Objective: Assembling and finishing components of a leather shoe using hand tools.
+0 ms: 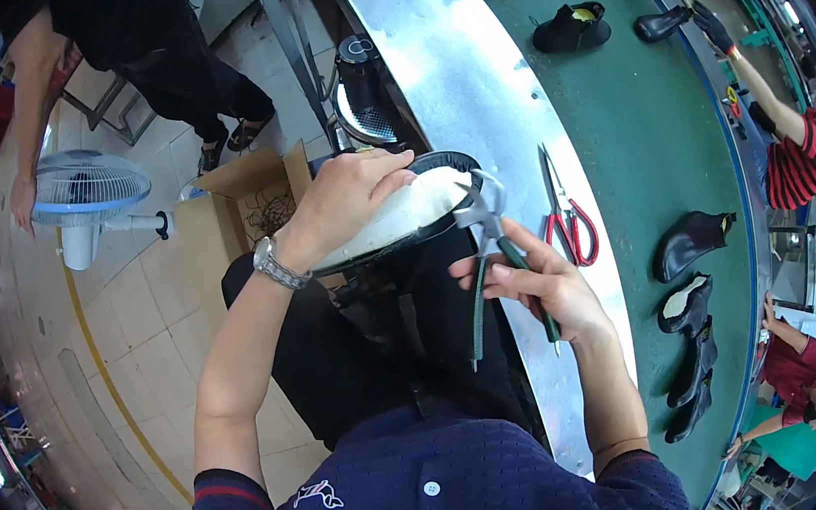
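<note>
An upturned black shoe (386,224), its white underside facing up, lies across my lap beside the metal bench edge. My left hand (346,196) is wrapped over its left side and grips it, with the fingers lying on the white underside. In my right hand (553,286) is a pair of pincers (479,298) with dark green handles. The fingers pass around and between the handles, which stand apart. The metal head of the pincers is at the right edge of the shoe, and whether the jaws bite the edge I cannot tell.
Red-handled scissors (570,218) lie on the metal bench (481,57) to the right. Beyond runs a green conveyor (624,129) bearing several black shoes (692,239). An open cardboard box (220,224) and a fan (88,188) stand left. Other people work on both sides.
</note>
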`<state>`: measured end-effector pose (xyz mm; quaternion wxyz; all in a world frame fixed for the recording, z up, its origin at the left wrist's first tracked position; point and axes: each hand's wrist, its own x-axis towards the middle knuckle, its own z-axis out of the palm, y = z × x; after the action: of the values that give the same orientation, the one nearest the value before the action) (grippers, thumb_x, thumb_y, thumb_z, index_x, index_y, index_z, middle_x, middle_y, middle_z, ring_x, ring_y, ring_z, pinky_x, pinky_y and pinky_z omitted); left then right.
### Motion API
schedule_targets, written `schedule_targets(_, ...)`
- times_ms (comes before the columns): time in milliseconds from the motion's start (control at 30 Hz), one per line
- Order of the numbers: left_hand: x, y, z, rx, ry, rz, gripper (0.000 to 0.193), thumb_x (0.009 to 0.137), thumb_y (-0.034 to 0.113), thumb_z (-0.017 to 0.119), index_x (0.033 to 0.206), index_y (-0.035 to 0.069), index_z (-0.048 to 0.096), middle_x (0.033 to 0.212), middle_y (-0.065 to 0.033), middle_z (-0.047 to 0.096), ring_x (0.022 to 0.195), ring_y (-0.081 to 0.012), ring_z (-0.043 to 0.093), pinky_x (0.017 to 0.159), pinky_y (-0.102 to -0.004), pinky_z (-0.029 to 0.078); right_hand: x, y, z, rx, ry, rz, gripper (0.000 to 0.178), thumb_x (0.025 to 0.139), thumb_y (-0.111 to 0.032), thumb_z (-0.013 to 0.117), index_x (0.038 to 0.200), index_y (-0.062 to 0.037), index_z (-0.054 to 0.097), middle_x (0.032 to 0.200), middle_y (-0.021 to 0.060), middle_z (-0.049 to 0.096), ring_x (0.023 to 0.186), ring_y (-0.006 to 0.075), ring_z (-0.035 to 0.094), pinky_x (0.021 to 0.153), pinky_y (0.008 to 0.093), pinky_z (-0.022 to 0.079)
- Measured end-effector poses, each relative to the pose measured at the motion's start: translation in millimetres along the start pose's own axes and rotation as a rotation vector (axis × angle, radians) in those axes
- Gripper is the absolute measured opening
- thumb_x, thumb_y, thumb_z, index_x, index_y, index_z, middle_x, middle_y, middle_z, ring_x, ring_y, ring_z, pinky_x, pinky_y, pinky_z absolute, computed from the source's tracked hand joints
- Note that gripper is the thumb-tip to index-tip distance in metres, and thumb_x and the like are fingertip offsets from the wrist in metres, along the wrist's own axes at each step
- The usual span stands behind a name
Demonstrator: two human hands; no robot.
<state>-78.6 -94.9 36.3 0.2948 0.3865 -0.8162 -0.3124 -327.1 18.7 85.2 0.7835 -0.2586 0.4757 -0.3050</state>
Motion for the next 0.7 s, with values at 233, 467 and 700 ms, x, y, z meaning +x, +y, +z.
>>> schedule_targets(233, 3, 2, 11, 0.197, 0.031, -0.058, 0.032, 0.1, 0.026, 0.053, 0.079, 0.001, 0.053, 0.074, -0.0183, 0.062, 0.072, -0.0365, 0.064, 0.06, -0.0441, 0.05, 24, -4, 24, 0.186, -0.102, 0.054, 0.057, 0.1, -0.007, 0.048, 0.152, -0.0039, 0.023, 0.123, 0.0259, 0.061, 0.11, 0.0294, 0.065, 0.095, 0.0368, 0.052)
schedule_targets(467, 14, -7, 3, 0.101, 0.008, -0.189, 0.034, 0.098, 0.028, 0.055, 0.08, 0.0, 0.06, 0.065, -0.0192, 0.058, 0.062, -0.0351, 0.059, 0.057, -0.0426, 0.044, 40, -7, 39, 0.029, 0.018, 0.049, 0.047, 0.1, -0.012, 0.051, 0.145, -0.0126, 0.037, 0.09, 0.003, 0.056, 0.079, 0.0134, 0.061, 0.073, 0.0321, 0.058)
schedule_targets(700, -2, 1, -17, -0.121, -0.204, -0.476, 0.043, 0.09, 0.035, 0.068, 0.108, -0.003, 0.066, 0.085, -0.0163, 0.07, 0.069, -0.0245, 0.062, 0.067, -0.033, 0.048, 47, -30, 21, -0.381, -0.035, 0.039, 0.06, 0.099, -0.012, 0.054, 0.153, -0.0109, 0.027, 0.1, 0.0075, 0.064, 0.088, 0.0148, 0.064, 0.081, 0.0288, 0.053)
